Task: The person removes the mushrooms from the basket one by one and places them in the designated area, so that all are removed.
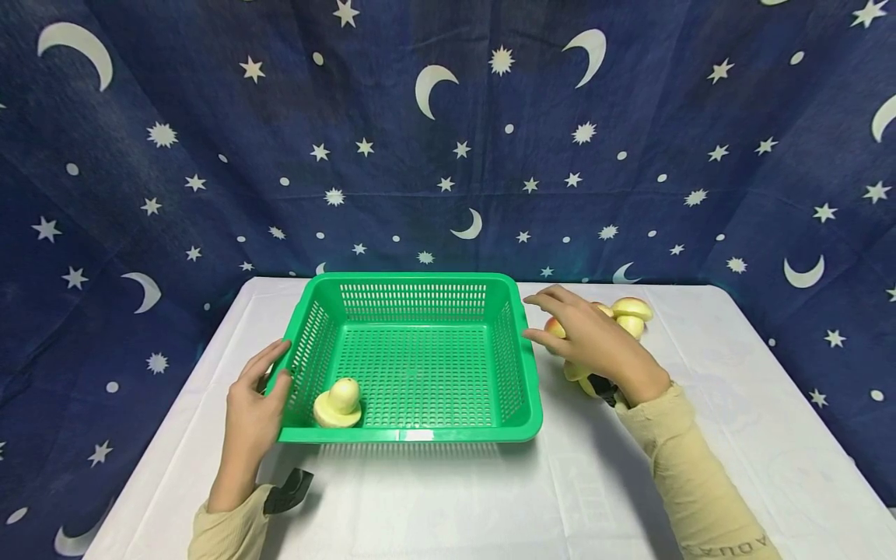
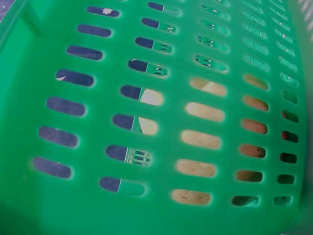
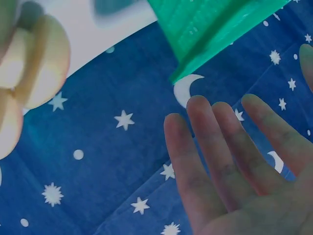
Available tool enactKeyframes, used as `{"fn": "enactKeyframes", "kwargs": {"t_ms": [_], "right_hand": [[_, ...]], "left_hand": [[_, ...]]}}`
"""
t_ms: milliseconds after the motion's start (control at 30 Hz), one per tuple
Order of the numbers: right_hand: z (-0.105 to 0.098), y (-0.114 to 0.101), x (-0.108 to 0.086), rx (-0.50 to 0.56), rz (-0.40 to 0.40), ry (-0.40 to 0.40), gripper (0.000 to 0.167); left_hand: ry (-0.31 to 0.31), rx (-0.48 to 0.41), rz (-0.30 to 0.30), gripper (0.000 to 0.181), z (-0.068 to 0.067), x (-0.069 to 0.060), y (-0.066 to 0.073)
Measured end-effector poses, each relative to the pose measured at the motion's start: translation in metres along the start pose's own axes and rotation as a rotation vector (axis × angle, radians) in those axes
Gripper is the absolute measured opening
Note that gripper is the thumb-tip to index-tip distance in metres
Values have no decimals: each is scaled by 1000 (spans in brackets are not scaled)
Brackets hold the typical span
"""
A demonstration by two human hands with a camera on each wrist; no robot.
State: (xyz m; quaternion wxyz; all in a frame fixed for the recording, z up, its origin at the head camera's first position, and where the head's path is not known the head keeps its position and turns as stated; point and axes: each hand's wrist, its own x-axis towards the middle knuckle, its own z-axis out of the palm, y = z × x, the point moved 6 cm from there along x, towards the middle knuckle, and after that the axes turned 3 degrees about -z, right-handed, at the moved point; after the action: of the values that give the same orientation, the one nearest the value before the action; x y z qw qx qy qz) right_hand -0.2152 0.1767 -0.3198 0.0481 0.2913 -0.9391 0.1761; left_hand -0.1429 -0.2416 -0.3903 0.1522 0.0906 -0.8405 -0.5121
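Observation:
A green plastic basket (image 1: 413, 434) with slotted walls stands on the table. Inside its near left corner, a pale yellow toy mushroom (image 1: 343, 400) rests cap down, stem up. My left hand (image 1: 253, 408) is at the basket's left rim, thumb and fingers apart and touching or very near it; its wrist view shows only the slotted wall (image 2: 161, 78). My right hand (image 1: 584, 330) hovers by the right rim, fingers extended and holding nothing; its spread fingers (image 3: 215, 152) show in the right wrist view. Several toy mushrooms (image 1: 632, 309) lie behind and under it, partly hidden.
A white cloth covers the table (image 1: 448, 505). Directly behind it hangs a dark blue curtain (image 1: 392, 155) with moons and stars. Dark wrist straps (image 1: 288, 491) sit at both sleeves.

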Motion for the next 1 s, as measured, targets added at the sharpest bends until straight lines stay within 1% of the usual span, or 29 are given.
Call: {"fn": "enactKeyframes", "kwargs": {"t_ms": [100,333,700,1000], "right_hand": [[2,-6,4,15,-20,-6,54],[3,-22,13,17,-115,14,50],[7,-44,28,31,-138,-7,49],[14,-60,41,43,-190,-8,48]], "left_hand": [[0,-1,0,42,0,0,0],[-4,-5,-2,42,0,0,0],[-5,-5,1,42,0,0,0],[-7,-11,1,42,0,-1,0]]}}
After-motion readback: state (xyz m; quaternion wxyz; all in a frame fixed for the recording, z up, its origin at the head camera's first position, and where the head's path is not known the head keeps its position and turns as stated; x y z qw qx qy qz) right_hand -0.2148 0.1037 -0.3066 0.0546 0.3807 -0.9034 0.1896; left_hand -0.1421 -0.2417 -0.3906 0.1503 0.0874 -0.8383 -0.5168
